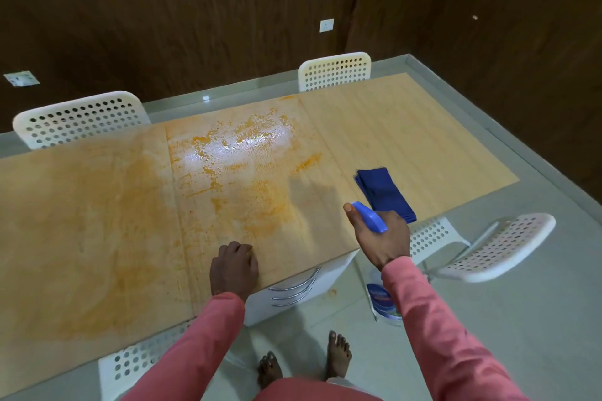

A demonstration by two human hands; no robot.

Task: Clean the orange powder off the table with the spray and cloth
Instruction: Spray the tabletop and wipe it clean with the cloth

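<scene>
Orange powder (257, 205) is smeared across the left and middle of the light wooden table (407, 127), with a wet, shiny sprayed patch (241, 143) toward the far side. My right hand (382, 238) grips a spray bottle by its blue trigger head (369, 216), held above the table's near edge; the bottle's labelled body (382, 301) hangs below my wrist. A folded dark blue cloth (384, 192) lies on the table just beyond that hand. My left hand (233, 267) rests on the table's near edge, fingers curled, holding nothing.
White perforated chairs stand around the table: two at the far side (81, 117) (335, 70), one at the right (488, 247), one at the near edge (136, 361). A white drawer unit (293, 290) sits under the table. My bare feet (306, 361) stand on the grey floor.
</scene>
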